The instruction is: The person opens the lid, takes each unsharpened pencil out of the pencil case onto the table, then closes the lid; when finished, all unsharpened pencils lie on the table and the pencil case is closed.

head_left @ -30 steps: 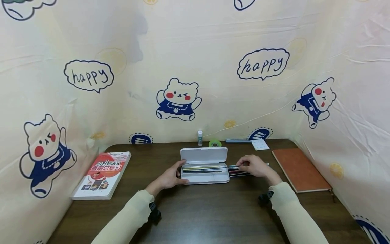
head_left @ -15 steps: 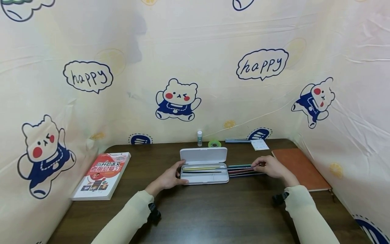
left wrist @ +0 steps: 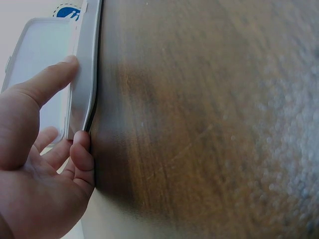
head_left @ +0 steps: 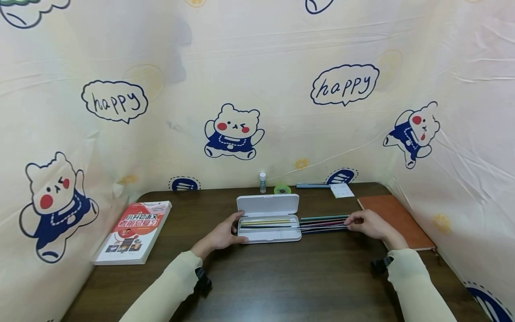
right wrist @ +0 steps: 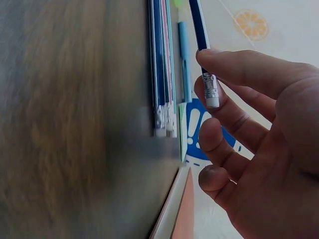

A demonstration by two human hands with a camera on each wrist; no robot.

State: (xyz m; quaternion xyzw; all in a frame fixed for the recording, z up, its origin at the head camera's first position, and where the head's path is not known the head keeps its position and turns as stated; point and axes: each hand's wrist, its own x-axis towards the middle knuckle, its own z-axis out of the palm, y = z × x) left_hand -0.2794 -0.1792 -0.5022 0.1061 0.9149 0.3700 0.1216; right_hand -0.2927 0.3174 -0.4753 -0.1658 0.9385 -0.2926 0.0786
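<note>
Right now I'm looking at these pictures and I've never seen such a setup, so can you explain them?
There's no machine: these are a person's bare hands. The wide picture comes from a camera on the head, the two close ones from cameras on the wrists. The left hand holds the end of an open white case. The right hand pinches a dark blue pencil near its eraser end. More pencils lie beside the case. Also on the table: a book, a brown notebook and a white-capped tube.

Left of white rectangular pencil case (head_left: 268, 205): red-and-white paperback book (head_left: 132, 230) | right: multicoloured slim wooden pencils (right wrist: 159, 64), then flat brown rectangular notebook (head_left: 398, 221) | behind: round green tape roll (head_left: 277, 190)
</note>
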